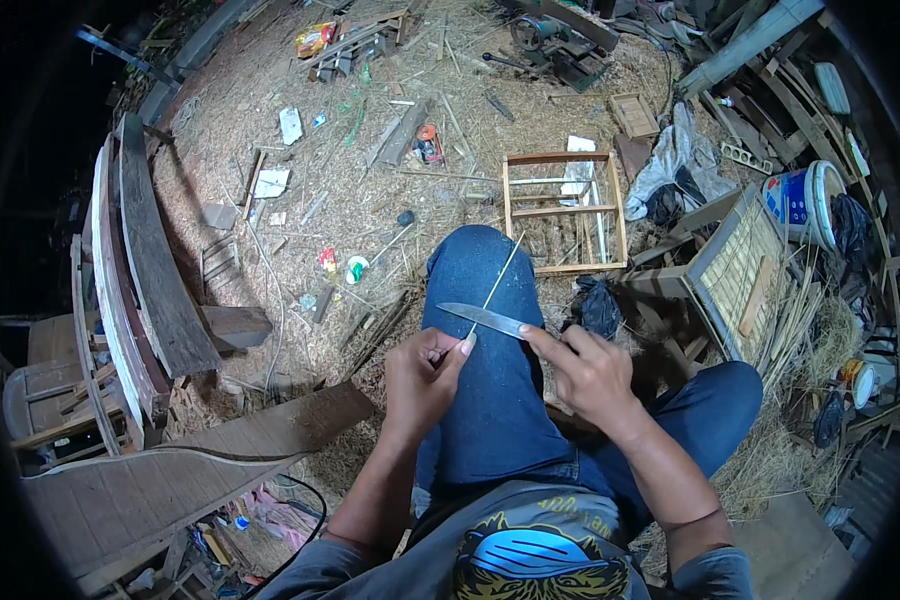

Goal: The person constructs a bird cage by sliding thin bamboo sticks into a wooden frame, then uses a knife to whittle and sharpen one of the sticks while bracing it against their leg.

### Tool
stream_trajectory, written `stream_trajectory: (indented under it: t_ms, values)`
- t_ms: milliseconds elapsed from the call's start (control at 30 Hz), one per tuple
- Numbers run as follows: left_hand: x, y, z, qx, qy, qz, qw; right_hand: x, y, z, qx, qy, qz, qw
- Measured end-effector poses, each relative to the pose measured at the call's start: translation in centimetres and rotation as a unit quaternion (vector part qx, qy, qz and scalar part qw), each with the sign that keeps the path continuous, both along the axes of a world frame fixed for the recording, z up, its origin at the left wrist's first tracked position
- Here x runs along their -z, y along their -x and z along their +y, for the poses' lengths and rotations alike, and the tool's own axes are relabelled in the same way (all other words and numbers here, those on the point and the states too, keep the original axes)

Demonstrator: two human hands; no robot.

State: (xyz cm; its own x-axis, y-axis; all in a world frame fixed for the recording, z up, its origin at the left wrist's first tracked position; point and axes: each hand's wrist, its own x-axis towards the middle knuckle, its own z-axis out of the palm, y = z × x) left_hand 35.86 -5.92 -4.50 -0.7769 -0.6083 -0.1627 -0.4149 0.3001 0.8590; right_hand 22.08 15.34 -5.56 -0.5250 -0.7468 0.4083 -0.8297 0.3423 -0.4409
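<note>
A thin pale stick [500, 275] lies diagonally over my raised knee in blue jeans [480, 400], its lower end pinched between the thumb and fingers of my left hand [430, 365]. My right hand [580, 370], just right of it, is closed on a knife [470, 314], whose long silver blade points left and crosses the stick a little above my left thumb. Whether the blade's edge bites into the stick I cannot tell. The part of the knife's handle inside my right fingers is hidden.
A wooden frame [620, 215] and a slatted panel [725, 265] stand beyond my knee, near a white bucket [820, 200]. Boards [165, 250] lean at left; a plank [310, 425] lies near my left arm. Scraps, shavings and a machine [565, 50] are on the ground ahead.
</note>
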Motion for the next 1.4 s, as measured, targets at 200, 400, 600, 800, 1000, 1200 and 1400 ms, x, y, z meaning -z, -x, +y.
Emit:
stream_trajectory:
  t_ms: [200,400,600,800,1000,1200,1400]
  values:
    - [0.2,-0.2,-0.2,0.006,-0.005,0.005,1.000,0.1,0.7,0.0,0.043,-0.007,-0.023,0.999]
    - [0.0,0.0,-0.4,0.011,-0.002,0.004,1.000,0.3,0.9,0.2,0.051,-0.047,-0.017,0.997]
    - [-0.2,0.0,-0.6,0.013,0.008,-0.004,1.000,-0.2,0.8,0.0,0.039,-0.033,-0.023,0.998]
    - [-0.3,-0.1,-1.0,0.019,0.015,-0.027,0.999,1.1,2.5,0.7,0.104,-0.015,-0.010,0.994]
    - [-0.7,-0.1,-0.7,0.026,-0.016,-0.013,0.999,0.6,-1.0,-0.1,-0.001,0.025,-0.029,0.999]
    - [-1.4,0.2,-0.9,0.047,0.012,-0.076,0.996,0.2,-0.4,-0.1,0.023,-0.009,-0.044,0.999]
    - [-1.4,0.3,-1.0,0.040,-0.021,-0.048,0.998,-0.1,0.6,0.0,0.046,-0.045,-0.016,0.998]
